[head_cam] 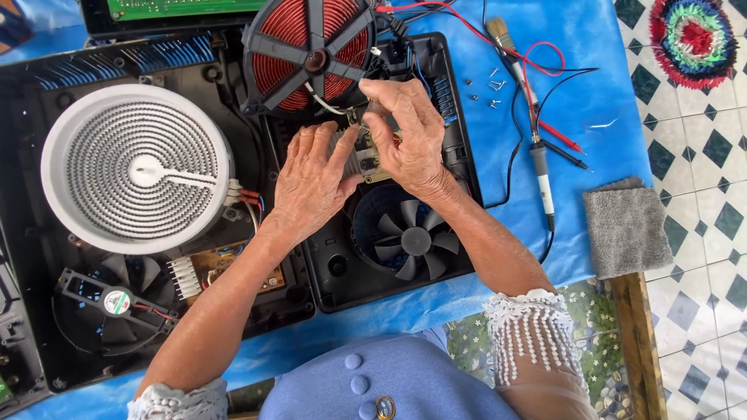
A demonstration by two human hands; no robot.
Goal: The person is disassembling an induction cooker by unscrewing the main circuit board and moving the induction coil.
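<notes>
My left hand [311, 183] and my right hand [406, 132] meet over a small circuit board with a metal heat sink [366, 155] inside an opened black cooker housing [459, 155]. Both hands grip the board from either side, fingers curled over its top edge. A red copper induction coil [307, 50] in a black spoked frame is tipped up just behind the hands. A black cooling fan [408, 237] lies directly below my right wrist.
A white round radiant heating element [136, 167] lies at the left, with a second fan [109, 299] below it. At the right on the blue cloth are a soldering iron [541, 167], a brush [502, 35], red and black probe leads, small screws [486, 85] and a grey rag [626, 225].
</notes>
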